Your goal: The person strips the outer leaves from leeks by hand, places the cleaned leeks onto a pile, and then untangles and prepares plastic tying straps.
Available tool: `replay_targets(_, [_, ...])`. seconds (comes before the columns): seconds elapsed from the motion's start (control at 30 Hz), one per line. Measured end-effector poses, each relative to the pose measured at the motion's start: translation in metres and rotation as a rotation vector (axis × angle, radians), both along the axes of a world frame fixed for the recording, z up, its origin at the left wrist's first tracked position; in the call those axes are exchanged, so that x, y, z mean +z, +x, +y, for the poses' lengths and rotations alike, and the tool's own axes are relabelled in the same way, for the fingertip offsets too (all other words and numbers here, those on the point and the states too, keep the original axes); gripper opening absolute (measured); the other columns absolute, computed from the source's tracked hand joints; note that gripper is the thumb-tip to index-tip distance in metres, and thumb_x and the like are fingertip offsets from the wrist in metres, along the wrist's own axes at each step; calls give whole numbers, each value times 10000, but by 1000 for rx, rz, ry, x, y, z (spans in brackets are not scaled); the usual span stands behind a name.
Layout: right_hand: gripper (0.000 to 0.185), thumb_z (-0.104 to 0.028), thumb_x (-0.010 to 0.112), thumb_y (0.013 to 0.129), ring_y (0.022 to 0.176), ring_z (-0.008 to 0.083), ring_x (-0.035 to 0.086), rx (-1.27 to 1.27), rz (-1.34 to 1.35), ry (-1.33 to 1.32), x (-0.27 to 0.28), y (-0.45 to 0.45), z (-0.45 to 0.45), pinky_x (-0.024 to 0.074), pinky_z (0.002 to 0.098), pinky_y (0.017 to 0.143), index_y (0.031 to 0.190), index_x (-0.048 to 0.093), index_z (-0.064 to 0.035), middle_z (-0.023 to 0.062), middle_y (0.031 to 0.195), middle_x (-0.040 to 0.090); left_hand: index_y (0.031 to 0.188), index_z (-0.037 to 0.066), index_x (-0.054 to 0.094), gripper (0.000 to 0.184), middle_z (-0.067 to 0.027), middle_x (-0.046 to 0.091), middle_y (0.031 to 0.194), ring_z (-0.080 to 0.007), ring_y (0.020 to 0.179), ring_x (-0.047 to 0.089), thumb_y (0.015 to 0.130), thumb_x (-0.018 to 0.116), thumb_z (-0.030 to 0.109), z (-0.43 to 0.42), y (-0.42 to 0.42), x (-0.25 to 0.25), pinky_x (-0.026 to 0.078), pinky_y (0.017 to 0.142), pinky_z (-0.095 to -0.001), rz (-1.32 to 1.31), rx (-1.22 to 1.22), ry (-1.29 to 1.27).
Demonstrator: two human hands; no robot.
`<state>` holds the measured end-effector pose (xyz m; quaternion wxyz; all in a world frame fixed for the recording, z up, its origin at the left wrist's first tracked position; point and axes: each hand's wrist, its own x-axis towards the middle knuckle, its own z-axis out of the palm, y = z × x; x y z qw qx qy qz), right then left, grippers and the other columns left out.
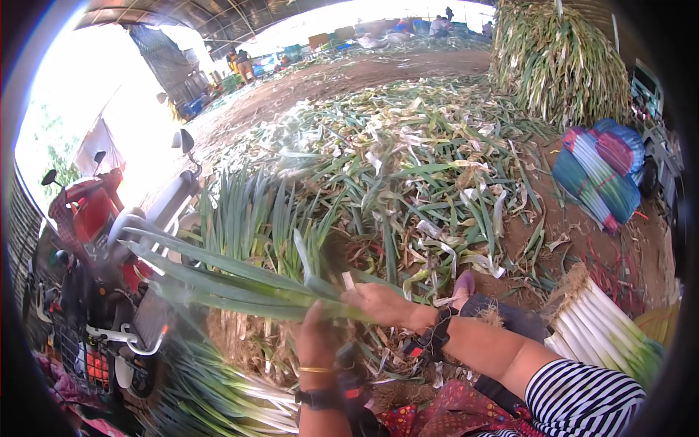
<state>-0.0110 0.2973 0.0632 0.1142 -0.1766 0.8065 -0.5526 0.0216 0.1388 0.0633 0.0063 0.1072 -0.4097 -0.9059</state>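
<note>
A green leek (240, 280) lies across in front of me, its long leaves pointing left. My left hand (314, 339), a little smeared by motion, closes round the stalk from below. Just to its right, my right hand (380, 303) grips the same leek, fingers closed, with a small pale scrap of leaf (348, 281) showing at the fingertips. The leek's root end is hidden by my right hand. Behind the held leek stand upright leeks (247, 215) with brown roots. More leeks (218, 400) lie at the lower left, and cleaned white stalks (590, 328) are stacked at my right.
A broad heap of stripped leaves (408, 160) covers the ground ahead. Scooters (109, 291) stand at the left. A tall leaf pile (561, 65) and a wrapped colourful bundle (601, 171) are at the right. People (244, 64) are far back.
</note>
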Motion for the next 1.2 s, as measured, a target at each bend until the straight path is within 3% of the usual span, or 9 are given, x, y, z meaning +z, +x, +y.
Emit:
replay_targets(0.13, [508,-464,390,924,791,134,545,201,-259,-68,13,4,-4,429,294,721,956,623,-14,69,869,614,1140,50,492,406,-56,567,1044,-200,952,556,759,634,38,2,3,10,449,835,-357,-48,-18,-45])
replay_targets(0.33, [492,-450,410,924,745,110,535,167,-354,-297,6,6,-5,425,261,673,954,624,-8,50,865,613,1141,43,487,412,-56,564,1038,-198,961,546,754,626,6,-3,6,18,440,876,-359,-39,-32,-79])
replay_targets(0.43, [453,-410,415,933,690,112,544,245,-249,-55,-1,-3,1,434,254,650,990,604,-3,63,884,617,1137,36,488,411,-55,565,1029,-197,965,542,753,634,14,-13,6,7,425,895,-358,74,-123,-73])
replay_targets(0.53, [382,-343,426,938,661,141,575,48,-248,-300,-10,6,-6,467,282,626,967,585,2,77,863,615,1143,40,485,417,-59,566,1011,-199,966,541,758,646,36,-14,5,3,411,913,-359,199,-202,66])
replay_targets(0.63, [313,-295,434,937,686,176,597,-267,-620,-954,-21,-2,-16,495,316,609,937,553,-5,73,812,598,1176,54,454,439,-63,566,992,-202,964,542,785,648,94,-8,2,2,410,914,-359,292,-166,201])
replay_targets(0.77, [241,-255,444,933,609,182,566,-504,-646,-1037,-6,1,-24,493,322,583,925,500,-21,61,713,557,1194,64,407,404,-48,547,910,-187,886,543,850,594,166,9,-1,-2,441,838,-339,234,-86,2])
replay_targets(0.97, [232,-258,431,937,452,99,322,-319,-811,-1391,-29,10,-19,303,250,466,881,482,-39,-22,534,355,928,91,437,126,7,423,710,-107,622,415,905,520,184,16,-7,12,392,608,-279,78,128,40])
replay_targets(1.13, [374,-354,435,923,419,133,358,56,-549,-597,-17,34,19,282,279,445,935,532,6,7,511,384,730,118,441,247,37,412,610,-76,526,402,908,513,273,-37,-21,7,372,504,-228,115,267,164])
replay_targets(1.2, [402,-389,439,913,439,196,444,103,195,-88,-55,37,40,332,314,467,1040,532,-19,57,524,446,715,120,445,272,37,414,592,-70,503,397,904,518,300,-66,-26,2,360,467,-211,136,349,200])
